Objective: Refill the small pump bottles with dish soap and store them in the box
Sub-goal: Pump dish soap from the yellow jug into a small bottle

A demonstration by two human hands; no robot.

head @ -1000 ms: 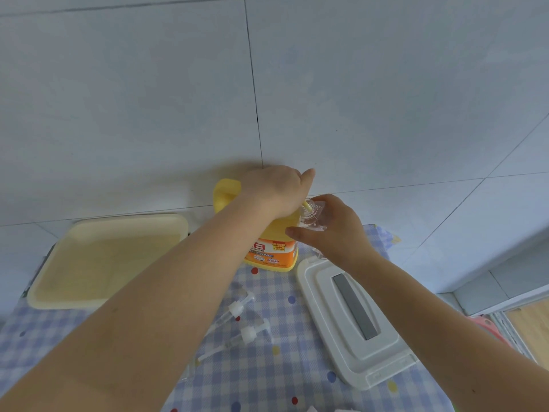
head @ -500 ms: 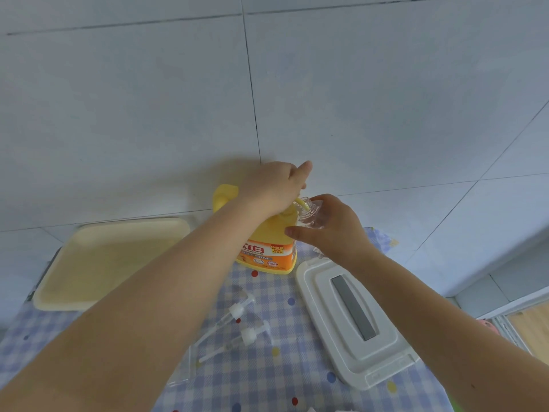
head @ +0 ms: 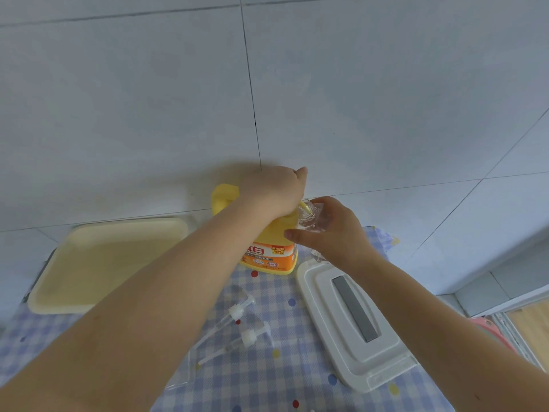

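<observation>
I have only one view, a wide-angle camera worn on the person's head. It looks forward and down over both forearms, close to the checked tablecloth (head: 285, 295), and faces the white tiled wall (head: 356, 99) behind the table, which fills the upper half. The wide lens bends the tile lines. At the right edge I see a strip of floor (head: 531, 319) below

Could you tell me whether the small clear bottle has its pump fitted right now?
No. The small clear bottle, held by the right hand, has an open neck at the yellow spout; two pump heads lie on the tablecloth.
</observation>
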